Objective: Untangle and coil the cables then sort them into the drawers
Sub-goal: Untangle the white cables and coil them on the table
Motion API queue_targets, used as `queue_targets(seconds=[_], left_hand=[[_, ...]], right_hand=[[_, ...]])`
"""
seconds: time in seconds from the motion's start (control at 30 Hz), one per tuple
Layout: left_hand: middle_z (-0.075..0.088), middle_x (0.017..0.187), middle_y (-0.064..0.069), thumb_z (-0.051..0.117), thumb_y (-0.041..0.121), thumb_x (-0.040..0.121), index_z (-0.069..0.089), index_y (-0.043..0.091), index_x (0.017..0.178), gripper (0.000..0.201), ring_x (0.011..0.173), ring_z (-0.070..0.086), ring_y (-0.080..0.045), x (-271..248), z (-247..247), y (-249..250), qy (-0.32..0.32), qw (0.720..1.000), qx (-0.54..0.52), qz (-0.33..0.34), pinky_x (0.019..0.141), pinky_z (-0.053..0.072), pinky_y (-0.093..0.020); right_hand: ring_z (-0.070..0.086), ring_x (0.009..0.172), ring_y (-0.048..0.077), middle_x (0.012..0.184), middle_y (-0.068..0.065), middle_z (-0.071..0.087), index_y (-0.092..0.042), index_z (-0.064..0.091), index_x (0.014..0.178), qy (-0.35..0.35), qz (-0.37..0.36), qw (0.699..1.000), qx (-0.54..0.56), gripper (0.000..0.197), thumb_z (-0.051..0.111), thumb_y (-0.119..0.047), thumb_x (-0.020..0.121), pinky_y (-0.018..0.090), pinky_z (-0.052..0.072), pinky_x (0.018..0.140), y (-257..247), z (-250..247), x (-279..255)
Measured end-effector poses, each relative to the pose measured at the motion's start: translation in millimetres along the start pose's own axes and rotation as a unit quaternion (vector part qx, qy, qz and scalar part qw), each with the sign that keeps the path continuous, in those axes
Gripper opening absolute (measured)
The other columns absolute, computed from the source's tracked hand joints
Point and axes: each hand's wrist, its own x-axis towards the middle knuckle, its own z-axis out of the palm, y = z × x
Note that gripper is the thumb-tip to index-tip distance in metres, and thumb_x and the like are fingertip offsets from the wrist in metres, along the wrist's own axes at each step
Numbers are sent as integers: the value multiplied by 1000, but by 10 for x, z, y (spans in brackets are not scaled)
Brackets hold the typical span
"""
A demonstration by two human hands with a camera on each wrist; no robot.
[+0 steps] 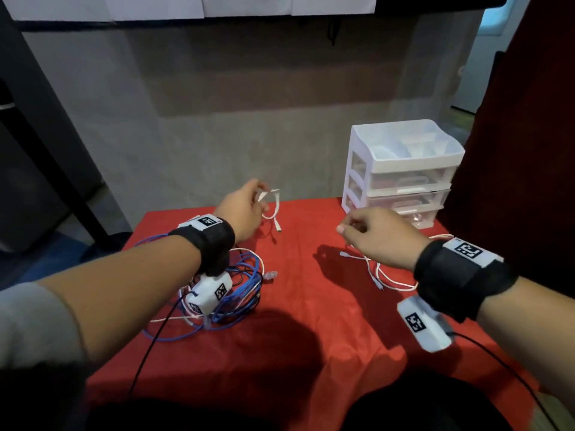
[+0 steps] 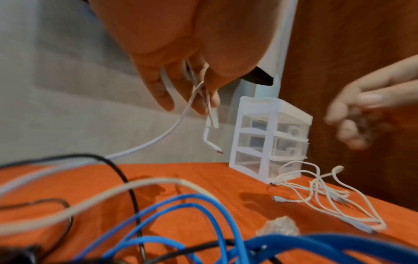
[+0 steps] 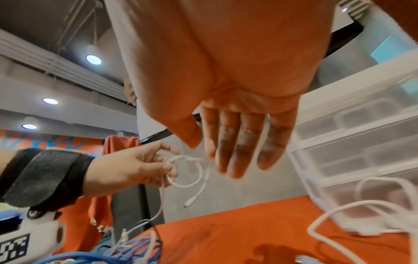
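My left hand (image 1: 253, 199) is raised above the back of the red table (image 1: 311, 309) and pinches a thin white cable (image 1: 275, 209) wound into a small loop. One plug end hangs below the loop. The same loop (image 3: 194, 171) shows in the right wrist view, and the cable (image 2: 181, 121) trails down toward a tangle of blue, black and white cables (image 1: 245, 293) under my left wrist. My right hand (image 1: 357, 228) hovers with relaxed fingers (image 3: 235, 151), holding nothing, above a loose heap of white cables (image 1: 392, 281). A white drawer unit (image 1: 398, 178) stands at the back right, its drawers closed.
A dark red panel (image 1: 513, 181) rises right of the drawer unit, and a grey wall (image 1: 217, 135) runs behind the table. The table ends just behind my left hand and left of the tangle. Black camera leads (image 1: 149, 346) run off both wrists.
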Motion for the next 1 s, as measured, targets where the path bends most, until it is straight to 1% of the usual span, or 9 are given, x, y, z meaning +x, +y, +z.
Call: queue_targets(seconds=[0.07, 0.17, 0.27, 0.33, 0.5, 0.6, 0.73, 0.87, 1.0], left_hand=[[72, 85, 12, 53, 9, 96, 50, 23, 120, 28, 80, 68, -17, -49, -92, 78, -16, 998, -29, 56, 78, 53, -34], [69, 84, 22, 56, 14, 97, 58, 23, 111, 16, 75, 61, 6, -200, -196, 235, -50, 984, 11, 172, 77, 50, -27], [68, 87, 21, 58, 20, 98, 60, 27, 114, 18, 74, 58, 9, -361, -243, 348, -52, 973, 1, 226, 73, 46, -18], [68, 89, 18, 61, 25, 96, 55, 32, 118, 24, 73, 60, 1, -425, -258, 343, -54, 976, -17, 212, 71, 47, -17], [67, 80, 3, 63, 27, 94, 61, 22, 96, 6, 78, 63, -22, -600, -220, -217, -116, 990, 65, 38, 73, 48, -29], [66, 76, 0, 59, 34, 98, 62, 27, 81, 19, 76, 61, -24, -734, -175, -583, -126, 987, 101, -23, 68, 44, -31], [61, 70, 3, 61, 43, 97, 60, 29, 75, 26, 71, 58, -22, -692, -195, -666, -92, 990, 100, -19, 64, 40, -31], [68, 89, 1, 58, 54, 95, 70, 23, 88, 34, 84, 62, -22, -690, -243, -799, -114, 976, 187, 20, 72, 48, -33], [69, 93, -2, 57, 45, 97, 71, 21, 91, 28, 90, 65, -27, -793, -316, -1094, -138, 967, 211, 21, 76, 50, -34]], right_hand=[[64, 77, 12, 84, -8, 69, -30, 66, 114, 30, -35, 998, 45, 19, 64, -37, 96, 32, 52, 80, -185, 88, 22], [58, 70, 5, 81, -8, 66, -40, 50, 139, 48, -73, 994, 61, 45, 64, -41, 96, 28, 46, 71, -441, 206, 63], [53, 69, 15, 65, -8, 56, -32, 65, 100, 39, -101, 994, 27, 8, 61, -38, 99, 32, 34, 63, -616, 289, 110], [55, 72, 19, 63, -7, 56, -24, 64, 81, 56, -114, 992, 17, 22, 58, -32, 101, 32, 33, 65, -662, 270, 133], [60, 68, 24, 63, -2, 61, -15, 67, 81, 201, -88, 969, 118, 31, 55, -34, 101, 38, 49, 69, -784, -225, 187], [62, 65, 26, 65, 1, 65, -19, 67, 81, 244, -75, 951, 172, 31, 54, -41, 98, 37, 51, 66, -868, -614, 165], [61, 64, 20, 66, -3, 64, -19, 68, 81, 273, -67, 943, 176, 30, 54, -41, 96, 41, 54, 68, -787, -742, 136], [53, 46, 11, 62, 2, 58, -22, 64, 76, 356, -17, 892, 279, 26, 55, -33, 98, 29, 46, 48, -655, -986, 158], [49, 43, 14, 60, 0, 54, -28, 58, 71, 369, 72, 881, 288, 27, 53, -50, 85, 27, 40, 46, -322, -1334, 226]])
